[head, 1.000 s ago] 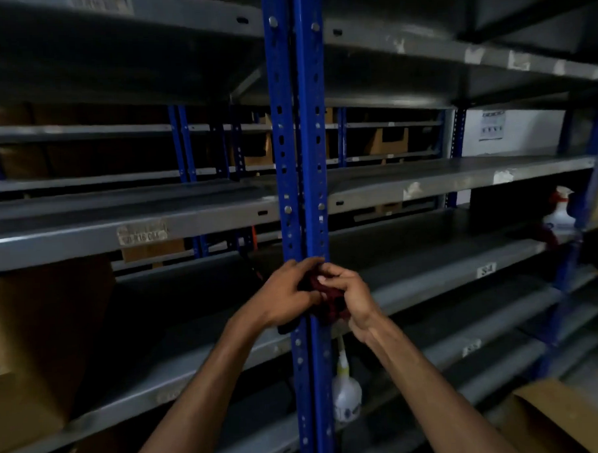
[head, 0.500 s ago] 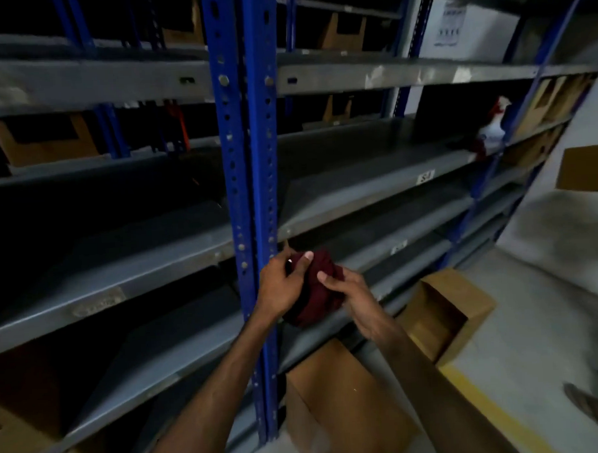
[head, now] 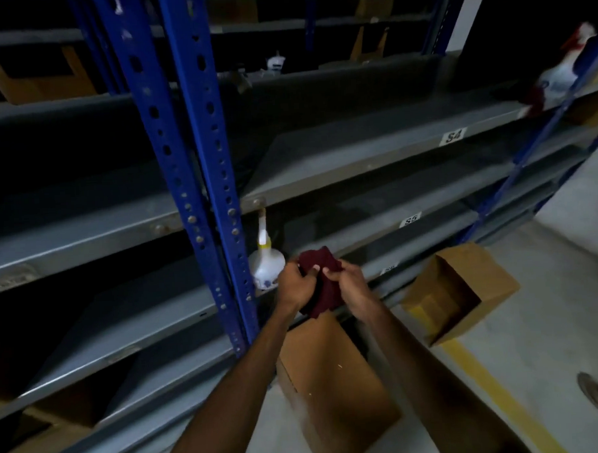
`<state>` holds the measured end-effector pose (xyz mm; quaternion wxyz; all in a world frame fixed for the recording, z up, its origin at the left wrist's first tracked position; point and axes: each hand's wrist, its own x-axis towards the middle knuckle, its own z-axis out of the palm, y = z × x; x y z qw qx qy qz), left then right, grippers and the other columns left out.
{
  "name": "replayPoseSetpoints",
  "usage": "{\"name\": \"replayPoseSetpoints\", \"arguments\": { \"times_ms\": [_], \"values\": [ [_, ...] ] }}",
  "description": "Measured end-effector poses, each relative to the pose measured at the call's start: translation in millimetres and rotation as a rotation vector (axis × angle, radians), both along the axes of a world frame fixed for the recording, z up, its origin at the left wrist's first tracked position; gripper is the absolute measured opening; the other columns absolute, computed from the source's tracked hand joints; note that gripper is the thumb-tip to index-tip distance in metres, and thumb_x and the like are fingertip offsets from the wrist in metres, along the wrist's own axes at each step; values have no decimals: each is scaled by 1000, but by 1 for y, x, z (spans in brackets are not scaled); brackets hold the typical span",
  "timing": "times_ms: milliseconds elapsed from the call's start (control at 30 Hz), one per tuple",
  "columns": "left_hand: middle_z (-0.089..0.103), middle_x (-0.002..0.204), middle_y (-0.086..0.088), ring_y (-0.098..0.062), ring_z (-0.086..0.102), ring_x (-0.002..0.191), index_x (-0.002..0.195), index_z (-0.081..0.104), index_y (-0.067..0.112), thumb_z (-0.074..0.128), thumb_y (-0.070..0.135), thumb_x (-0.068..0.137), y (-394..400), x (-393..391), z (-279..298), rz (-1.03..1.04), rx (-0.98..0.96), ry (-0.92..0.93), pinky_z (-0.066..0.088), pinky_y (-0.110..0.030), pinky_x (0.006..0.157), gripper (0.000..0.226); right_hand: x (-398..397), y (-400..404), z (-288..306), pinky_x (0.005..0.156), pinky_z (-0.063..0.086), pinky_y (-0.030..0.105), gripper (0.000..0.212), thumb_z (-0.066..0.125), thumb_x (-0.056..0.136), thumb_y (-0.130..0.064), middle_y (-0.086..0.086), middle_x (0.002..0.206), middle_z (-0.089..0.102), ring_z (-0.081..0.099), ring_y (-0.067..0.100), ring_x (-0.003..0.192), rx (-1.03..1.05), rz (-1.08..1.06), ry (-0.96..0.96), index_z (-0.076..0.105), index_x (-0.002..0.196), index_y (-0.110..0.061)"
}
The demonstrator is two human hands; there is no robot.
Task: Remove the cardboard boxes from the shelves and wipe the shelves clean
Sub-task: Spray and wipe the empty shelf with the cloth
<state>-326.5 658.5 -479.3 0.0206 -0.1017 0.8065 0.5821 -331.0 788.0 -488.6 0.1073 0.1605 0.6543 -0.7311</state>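
Head view looks down at both hands bunching a dark red cloth point(head: 322, 283) in front of the grey shelves point(head: 339, 163). Left hand point(head: 295, 288) curls round the cloth's left side; right hand point(head: 349, 282) pinches its right side. Behind them a white spray bottle point(head: 267, 267) stands on a lower shelf beside the blue upright point(head: 199, 162). Two cardboard boxes sit on the floor point(head: 534, 318): a closed box point(head: 331, 379) under the forearms, an open box point(head: 458, 288) to its right.
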Motion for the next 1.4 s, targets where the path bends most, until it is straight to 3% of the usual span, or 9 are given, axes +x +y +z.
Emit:
{"name": "replayPoseSetpoints", "arguments": {
  "times_ms": [200, 333, 600, 833, 1000, 1100, 1233, 1333, 1400],
  "values": [
    [65, 115, -21, -37, 61, 109, 120, 52, 0, 62, 18, 93, 29, -55, -20, 192, -212, -87, 48, -40, 91, 34, -78, 1, -39, 89, 58, 44, 30, 72, 86, -10, 9, 106, 71, 68, 26, 98, 223, -30, -39, 64, 114, -15],
    [58, 123, -25, -41, 60, 112, 130, 40, -2, 65, 21, 88, 37, -83, -27, 203, -386, -98, 51, -45, 92, 54, -103, -8, -39, 81, 54, 33, 26, 73, 83, -2, 10, 99, 70, 67, 24, 92, 361, -54, 65, 65, 108, -5],
    [47, 134, -26, -37, 53, 123, 133, 42, 0, 52, 3, 96, 31, -106, -36, 37, -781, -159, 48, -42, 99, 39, -129, -8, -58, 91, 50, 30, 32, 64, 78, 3, 13, 107, 70, 65, 27, 102, 694, 148, 102, 65, 106, -12],
    [48, 134, -21, -38, 43, 120, 138, 41, 4, 64, 32, 88, 21, -105, -48, -297, -1171, -21, 37, -41, 102, 62, -141, -18, -69, 82, 44, 28, 30, 56, 81, 6, 9, 96, 64, 58, 23, 92, 741, 196, 274, 62, 102, -14],
    [46, 147, -18, -38, 32, 138, 146, 40, 2, 40, 38, 99, 11, -91, -65, -402, -1382, 114, 24, -46, 113, 59, -124, -5, -87, 107, 42, 41, 35, 47, 94, -21, 8, 132, 61, 52, 30, 124, 1105, 290, 725, 67, 122, -15],
    [27, 161, -18, -37, 11, 151, 153, 27, 0, 35, 38, 101, 7, -70, -73, -448, -1513, 175, 1, -54, 122, 65, -107, 16, -96, 122, 17, 42, 66, 11, 98, -44, -2, 163, 23, 20, 18, 151, 1344, 700, 677, 30, 156, -18],
    [12, 165, -15, -33, -9, 152, 155, 19, 4, 43, 43, 98, 5, -49, -66, -488, -1654, 138, -19, -56, 116, 73, -95, 25, -84, 119, -3, 56, 72, 34, 103, -49, -13, 163, -15, -14, 13, 150, 1537, 833, 620, -5, 159, -28],
    [18, 164, -15, -31, -3, 153, 155, 21, 4, 54, 36, 90, 3, -26, -51, -449, -1533, 233, -14, -53, 119, 80, -76, 14, -62, 118, -7, 53, 83, 55, 94, -40, -3, 167, -4, -2, 21, 154, 1601, 758, 661, 7, 160, -21],
    [39, 155, -14, -31, 16, 152, 148, 40, 4, 62, 34, 80, -7, 4, -43, -394, -1350, 316, -2, -51, 121, 77, -50, 4, -57, 119, 14, 54, 87, 72, 79, -37, 7, 161, 31, 29, 27, 148, 1652, 618, 658, 34, 154, -18]
  ]
}}
